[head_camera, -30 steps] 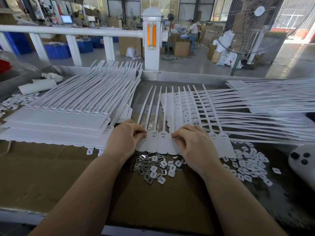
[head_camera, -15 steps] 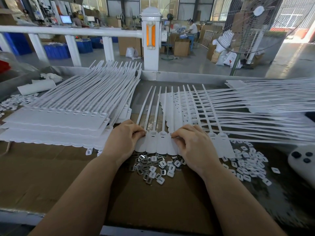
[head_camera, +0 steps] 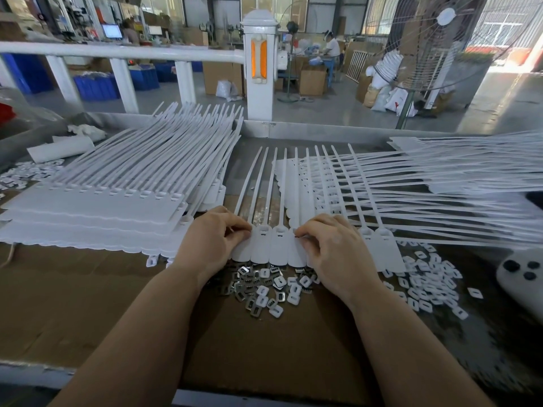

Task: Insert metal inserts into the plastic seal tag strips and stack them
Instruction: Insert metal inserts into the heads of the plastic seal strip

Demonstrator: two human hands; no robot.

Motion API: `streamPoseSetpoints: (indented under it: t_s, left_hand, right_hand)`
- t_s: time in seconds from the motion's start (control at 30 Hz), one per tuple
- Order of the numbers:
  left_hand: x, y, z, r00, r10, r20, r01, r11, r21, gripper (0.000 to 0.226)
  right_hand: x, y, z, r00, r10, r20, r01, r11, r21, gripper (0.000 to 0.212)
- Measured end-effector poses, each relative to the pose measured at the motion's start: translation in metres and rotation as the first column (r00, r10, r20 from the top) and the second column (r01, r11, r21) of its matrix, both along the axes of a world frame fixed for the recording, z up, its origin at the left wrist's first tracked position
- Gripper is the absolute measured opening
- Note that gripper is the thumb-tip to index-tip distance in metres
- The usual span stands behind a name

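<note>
A white strip of joined seal tags (head_camera: 271, 245) lies on the cardboard in front of me, tails pointing away. My left hand (head_camera: 211, 239) pinches its left end with curled fingers. My right hand (head_camera: 332, 245) has its fingers curled over the tag heads at the strip's right part, fingertips pinching something small and dark at a slot. A loose pile of metal inserts and white caps (head_camera: 264, 289) lies just below the strip. A tall stack of strips (head_camera: 117, 195) sits to the left.
More strips (head_camera: 411, 183) fan out to the right. White caps (head_camera: 429, 283) are scattered at the right, beside a white device with dark buttons (head_camera: 523, 277). A white railing (head_camera: 117, 51) and post (head_camera: 260, 63) stand beyond the bench.
Both hands stay on the strip with only slight finger shifts; the left fingers have curled a little tighter at the strip's left end.
</note>
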State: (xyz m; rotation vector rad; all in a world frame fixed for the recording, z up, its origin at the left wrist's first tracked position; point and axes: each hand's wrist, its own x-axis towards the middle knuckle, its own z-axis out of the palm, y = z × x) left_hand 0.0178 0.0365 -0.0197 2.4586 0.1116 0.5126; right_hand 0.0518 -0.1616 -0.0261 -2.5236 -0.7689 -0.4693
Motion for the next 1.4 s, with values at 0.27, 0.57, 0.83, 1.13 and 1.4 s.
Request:
streamPoseSetpoints:
  t_s: [0.27,0.57,0.83,1.13,1.4]
  left_hand:
    - [0.0009,-0.002,-0.001,1.0,0.013,0.022,-0.013,0.999,0.038,0.01]
    - [0.0006,-0.0012,-0.0021,1.0,0.016,0.009,-0.016,1.0,-0.005,0.013]
    - [-0.0009,0.0037,0.0006,1.0,0.019,-0.02,-0.022,0.993,-0.12,0.018]
    - [-0.0058,0.0016,0.003,1.0,-0.007,-0.025,0.006,0.999,-0.048,0.005]
    - [-0.0077,0.0023,0.0046,0.999,-0.038,-0.035,0.036,0.999,-0.033,0.004]
  right_hand:
    - [-0.0007,-0.0001,0.0005,1.0,0.001,-0.001,-0.001,1.0,0.01,0.018]
    - [-0.0001,0.0006,-0.0001,1.0,0.002,-0.004,-0.002,1.0,0.016,0.018]
    - [-0.0006,-0.0003,0.0006,1.0,0.006,-0.005,-0.006,1.0,0.02,0.018]
    - [-0.0002,-0.0004,0.0002,1.0,0.009,-0.007,-0.009,1.0,0.02,0.018]
    - [-0.0004,-0.0009,0.0004,1.0,0.01,-0.008,-0.01,1.0,0.02,0.018]
